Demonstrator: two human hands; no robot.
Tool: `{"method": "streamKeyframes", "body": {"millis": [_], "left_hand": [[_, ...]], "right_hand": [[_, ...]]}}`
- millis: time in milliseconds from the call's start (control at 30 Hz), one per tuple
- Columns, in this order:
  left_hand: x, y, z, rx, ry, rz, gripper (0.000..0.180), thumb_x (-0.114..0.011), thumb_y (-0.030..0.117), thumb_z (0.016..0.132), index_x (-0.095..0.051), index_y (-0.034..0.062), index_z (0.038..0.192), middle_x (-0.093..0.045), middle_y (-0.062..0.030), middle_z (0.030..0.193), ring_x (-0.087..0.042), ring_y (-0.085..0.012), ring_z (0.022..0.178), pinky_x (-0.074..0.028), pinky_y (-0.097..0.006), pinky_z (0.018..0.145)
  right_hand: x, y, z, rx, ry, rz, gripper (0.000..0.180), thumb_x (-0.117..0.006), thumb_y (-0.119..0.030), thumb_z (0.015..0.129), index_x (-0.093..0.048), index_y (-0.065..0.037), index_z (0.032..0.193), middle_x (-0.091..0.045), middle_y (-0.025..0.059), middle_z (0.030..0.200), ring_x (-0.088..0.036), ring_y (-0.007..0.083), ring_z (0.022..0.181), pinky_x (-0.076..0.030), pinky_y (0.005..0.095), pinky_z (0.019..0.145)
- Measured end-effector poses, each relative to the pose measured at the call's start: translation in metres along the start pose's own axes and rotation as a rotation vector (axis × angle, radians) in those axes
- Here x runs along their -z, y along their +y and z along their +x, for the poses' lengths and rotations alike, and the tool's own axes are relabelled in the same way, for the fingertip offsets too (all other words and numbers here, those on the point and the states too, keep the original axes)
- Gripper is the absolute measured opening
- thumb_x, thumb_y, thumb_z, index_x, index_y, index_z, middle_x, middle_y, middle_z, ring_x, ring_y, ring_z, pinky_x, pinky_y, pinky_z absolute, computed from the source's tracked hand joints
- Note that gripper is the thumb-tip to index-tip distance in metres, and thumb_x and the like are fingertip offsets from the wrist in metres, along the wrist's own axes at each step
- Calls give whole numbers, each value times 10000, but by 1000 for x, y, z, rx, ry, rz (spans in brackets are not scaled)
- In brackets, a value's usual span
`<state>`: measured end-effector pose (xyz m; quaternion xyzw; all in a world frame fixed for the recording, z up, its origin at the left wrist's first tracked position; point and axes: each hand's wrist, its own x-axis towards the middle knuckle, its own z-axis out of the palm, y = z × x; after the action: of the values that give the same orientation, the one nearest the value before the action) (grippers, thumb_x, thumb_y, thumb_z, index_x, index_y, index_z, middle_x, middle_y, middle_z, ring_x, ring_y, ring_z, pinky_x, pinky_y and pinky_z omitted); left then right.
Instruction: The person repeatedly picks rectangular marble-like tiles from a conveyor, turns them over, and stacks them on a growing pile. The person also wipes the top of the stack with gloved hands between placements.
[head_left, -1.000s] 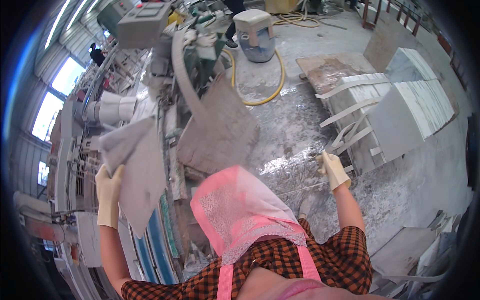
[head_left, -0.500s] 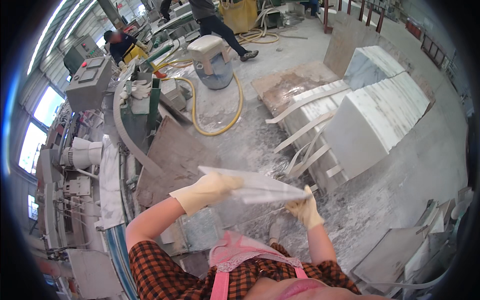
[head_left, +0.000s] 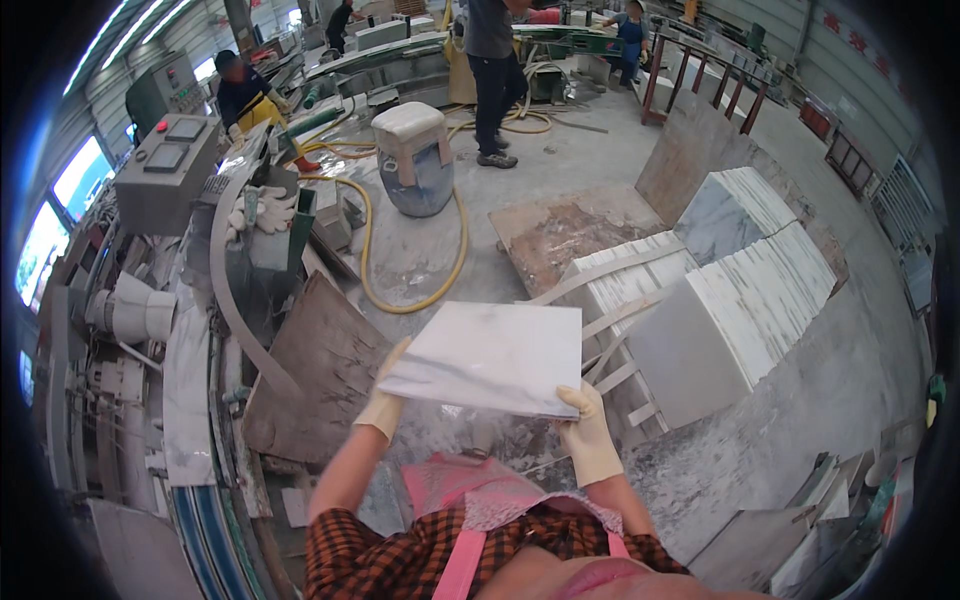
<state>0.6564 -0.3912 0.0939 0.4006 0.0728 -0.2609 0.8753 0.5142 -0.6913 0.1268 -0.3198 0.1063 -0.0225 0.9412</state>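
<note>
White slab (head_left: 490, 352) held between the left hand (head_left: 383, 408) and the right hand (head_left: 587, 432), both gloved.
The left hand grasps the slab's left side, its fingers partly hidden; the right hand clasps the near right corner, thumb over the upper face. The slab is in front of the body, above the floor. To its right stand stacked slabs (head_left: 765, 310); to its left lies a tilted brown board (head_left: 310, 370). Farther off, a yellow hose (head_left: 374, 290) loops near a blue-grey bin (head_left: 418, 188), with a co-worker (head_left: 490, 85) standing beyond.
</note>
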Motion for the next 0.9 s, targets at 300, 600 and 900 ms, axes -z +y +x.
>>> {"method": "streamKeyframes", "body": {"millis": [300,600,900], "left_hand": [[-38,-38,64,172,-532,-166,548,-579,324,990,-456,38,1442,-544,-148,1415,-519,-335,1297,-369,-405,1147],[-146,-54,157,848,-263,-1423,408,-547,235,1016,-500,-24,1327,-604,-178,1298,-599,-312,1183,-530,-434,990],[-254,-72,217,275,-354,-223,363,-553,172,971,-555,-16,1281,-648,-158,1236,-621,-263,1153,-455,-427,1049]], "right_hand": [[-57,-25,125,142,128,-277,466,-664,-45,787,-597,72,1232,-693,133,1142,-680,221,1017,-529,336,896],[-32,-92,160,275,231,-337,552,-690,-101,773,-545,80,1274,-660,150,1188,-665,236,1059,-534,358,923],[29,-168,165,254,216,-172,501,-665,-166,864,-542,65,1291,-668,153,1183,-682,237,1034,-563,323,846]]}}
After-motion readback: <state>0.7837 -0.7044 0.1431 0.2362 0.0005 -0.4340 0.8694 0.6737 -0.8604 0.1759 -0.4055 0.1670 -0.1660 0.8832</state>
